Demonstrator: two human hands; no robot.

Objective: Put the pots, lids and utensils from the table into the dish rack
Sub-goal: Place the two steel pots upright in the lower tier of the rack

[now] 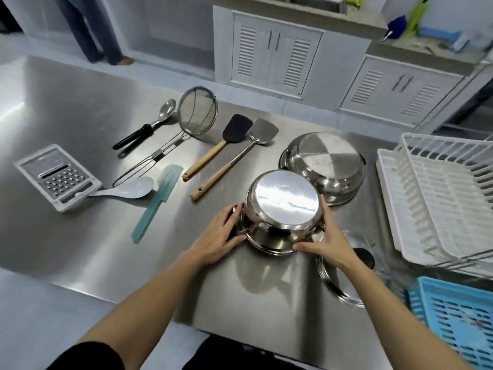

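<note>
An upside-down steel pot (pixel 282 206) sits on the steel table (pixel 80 108) near its front edge. My left hand (pixel 221 237) grips its left handle and my right hand (pixel 326 236) holds its right side. A second, larger upturned pot (pixel 326 158) lies just behind it. A glass lid with a black knob (pixel 354 265) lies to the right, partly under my right arm. The white dish rack (pixel 440 193) stands at the right with nothing in it. Utensils lie to the left: a strainer (pixel 196 116), ladle (pixel 149 126), black spatula (pixel 229 134), steel turner (pixel 256 140), teal spatula (pixel 160 196), white spoon (pixel 130 189) and grater (pixel 57 177).
A blue plastic basket (pixel 458 313) sits at the lower right, in front of the rack. White louvred cabinets (pixel 277 49) and a countertop stand beyond the table. Another person's legs (pixel 93 28) show at the top left.
</note>
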